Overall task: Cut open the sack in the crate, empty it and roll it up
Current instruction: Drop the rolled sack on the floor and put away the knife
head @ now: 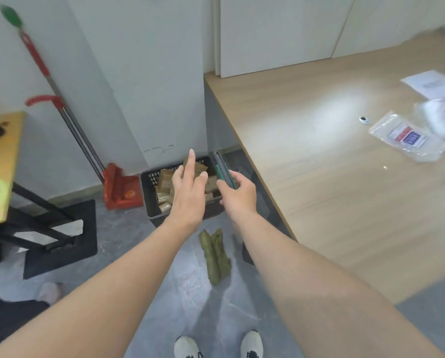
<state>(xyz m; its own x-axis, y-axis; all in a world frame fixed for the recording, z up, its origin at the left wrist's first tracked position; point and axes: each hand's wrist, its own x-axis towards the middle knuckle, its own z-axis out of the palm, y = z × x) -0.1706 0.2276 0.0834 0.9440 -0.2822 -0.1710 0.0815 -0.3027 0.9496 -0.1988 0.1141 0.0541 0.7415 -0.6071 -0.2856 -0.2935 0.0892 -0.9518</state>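
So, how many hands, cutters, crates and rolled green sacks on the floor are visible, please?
hands: 2 (left hand, right hand)
cutter: 1
crate: 1
rolled green sack: 1
Total: 5

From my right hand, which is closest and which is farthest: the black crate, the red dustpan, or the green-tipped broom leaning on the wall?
From the right hand, in the head view:
1. The black crate, just under and left of the hand.
2. The red dustpan, on the floor left of the crate.
3. The broom's green tip, high on the wall at far left.
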